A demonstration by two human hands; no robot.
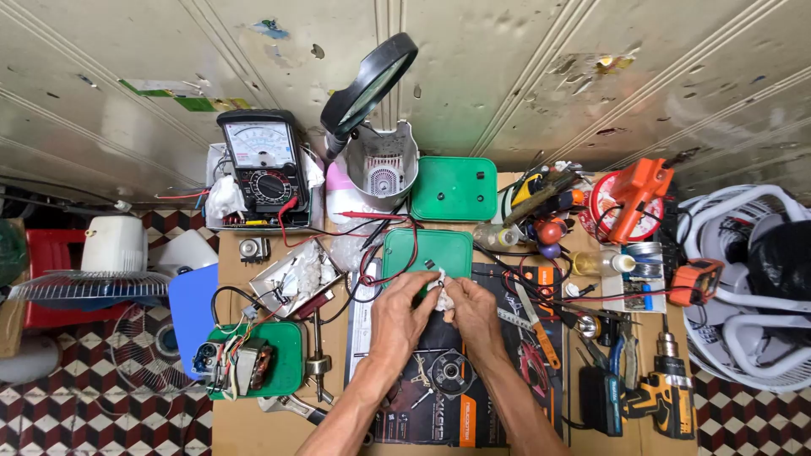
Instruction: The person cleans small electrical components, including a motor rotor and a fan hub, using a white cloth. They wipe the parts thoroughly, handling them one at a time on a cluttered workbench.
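Far left: green tray (291, 338) with motor windings (245, 365). Up behind: analog multimeter (263, 165). Centre: left hand (404, 312) curled, fingertips pinched on crumpled white wad (439, 291), just in front of green plastic lid (427, 253). Wad small, lumpy, rag or tissue, no clear long axis, pointing direction unreadable. Right hand (473, 314) also curled, fingers closed onto same wad from other side, hands touching. Below: round black motor part (449, 371) on dark mat. Far right: yellow-black cordless drill (667, 395).
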